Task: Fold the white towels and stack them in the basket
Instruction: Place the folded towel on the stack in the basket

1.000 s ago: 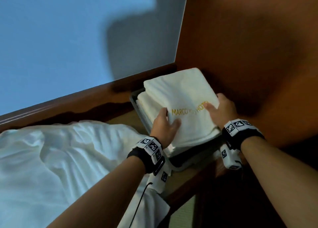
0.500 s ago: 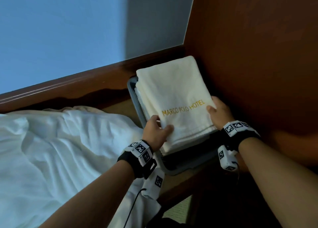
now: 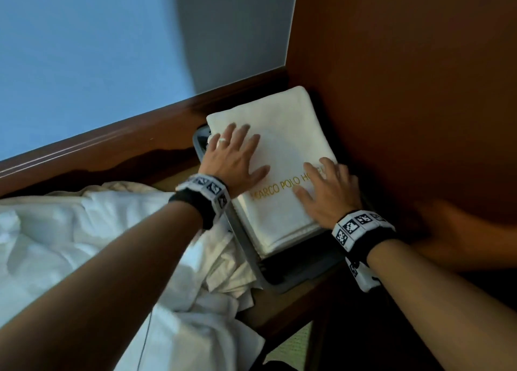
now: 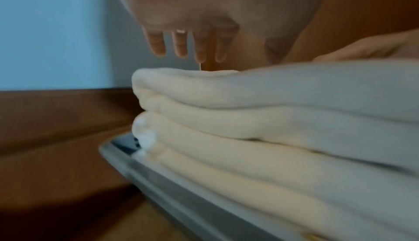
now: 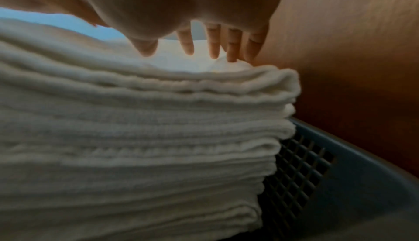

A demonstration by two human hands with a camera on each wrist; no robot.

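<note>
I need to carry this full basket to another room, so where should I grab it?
Grip the basket by its grey rim with both hands, one on the near end and one on the bed-side long edge. The towel stack rises above the rim, and the wooden panel seems to block the right side.

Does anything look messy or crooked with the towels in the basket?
Not really. The folded towels sit in a neat pile in the basket, with both hands flat on top. The pile just rises above the basket's rim.

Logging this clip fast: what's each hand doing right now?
Left hand: open, flat on the top towel.
Right hand: open, flat on the same towel.
</note>
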